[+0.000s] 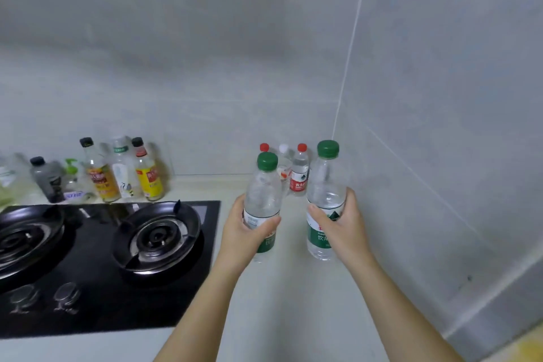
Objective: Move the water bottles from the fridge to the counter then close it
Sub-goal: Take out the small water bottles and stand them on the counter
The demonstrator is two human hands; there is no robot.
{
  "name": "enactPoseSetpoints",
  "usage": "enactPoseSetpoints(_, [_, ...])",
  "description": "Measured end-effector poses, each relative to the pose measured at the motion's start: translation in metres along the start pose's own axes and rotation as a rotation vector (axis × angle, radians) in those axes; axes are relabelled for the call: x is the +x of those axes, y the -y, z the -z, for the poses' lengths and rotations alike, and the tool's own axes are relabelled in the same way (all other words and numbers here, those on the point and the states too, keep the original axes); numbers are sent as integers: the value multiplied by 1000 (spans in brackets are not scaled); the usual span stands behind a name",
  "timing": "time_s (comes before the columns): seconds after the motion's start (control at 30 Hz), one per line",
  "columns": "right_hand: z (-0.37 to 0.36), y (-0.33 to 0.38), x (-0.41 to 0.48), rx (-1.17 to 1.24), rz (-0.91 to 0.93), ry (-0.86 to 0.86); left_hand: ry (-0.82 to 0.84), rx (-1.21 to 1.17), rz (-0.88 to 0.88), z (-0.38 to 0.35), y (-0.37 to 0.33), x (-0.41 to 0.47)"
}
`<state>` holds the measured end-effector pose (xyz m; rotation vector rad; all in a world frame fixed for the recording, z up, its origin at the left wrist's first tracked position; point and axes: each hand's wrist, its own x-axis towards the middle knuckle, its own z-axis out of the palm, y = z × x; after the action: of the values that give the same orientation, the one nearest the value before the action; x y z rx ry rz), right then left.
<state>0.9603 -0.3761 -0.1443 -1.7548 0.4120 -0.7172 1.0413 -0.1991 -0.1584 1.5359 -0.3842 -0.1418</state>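
- Two bare forearms reach in from the bottom edge over the pale table (289,311).
- Left of them, a black glass gas hob (188,267) is set into the table. It has two round burners, with two clear knobs (66,297) at its near edge.
- Left hand (242,231): fingers (266,223) wrapped round the lower half of the left bottle (262,194), thumb across the front of its label.
- Right hand (342,223): fingers and thumb clasp the right bottle (326,182) at mid-body, thumb lying on the label.
- Both bottles are clear plastic with green screw caps and green-and-white label bands printed with white characters. They look full and are held upright, side by side but apart.
- Both sit over the table's right end, just right of the hob and near the wall corner. Cannot tell whether their bases touch the table.
- Just behind and between them stands a smaller red-capped bottle (299,176) with a red label. Beside it is a clear white-capped bottle (283,160), partly hidden.
- A second red cap (264,147) shows above the left bottle's cap; its body is hidden.
- Behind the hob, a row of condiment bottles (123,173) stands along the wall: dark-capped ones with yellow and orange labels, a grey one and a green pump bottle.
- Grey tiled walls (440,97) meet in a corner behind the red-capped bottle.
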Motion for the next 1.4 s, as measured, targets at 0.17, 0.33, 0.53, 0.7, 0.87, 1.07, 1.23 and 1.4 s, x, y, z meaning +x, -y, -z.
enactPoseSetpoints(0.17, [-32,-56,66,-47,-76,16,-44,80,118,0,53,72])
enactPoseSetpoints(0.33, [-63,-121,129,-80,-152,-40,-33,164,177,-6,109,143])
enactPoseSetpoints(0.53, [-77,-188,187,-134,-250,-102,40,206,195,-38,163,204])
enactPoseSetpoints(0.7, [-61,-222,220,-232,-296,-198,56,189,162,-85,190,234])
enactPoseSetpoints(0.87, [-51,-239,238,-287,-308,-266,90,207,100,-123,201,254])
enactPoseSetpoints(1.07, [-54,-247,253,-338,-302,-253,135,246,19,-150,206,274])
enactPoseSetpoints(1.23, [-51,-253,241,-597,-426,-181,165,453,114,-142,222,269])
enactPoseSetpoints(1.4, [-51,-257,235,-807,-498,-85,195,600,233,-141,228,271])
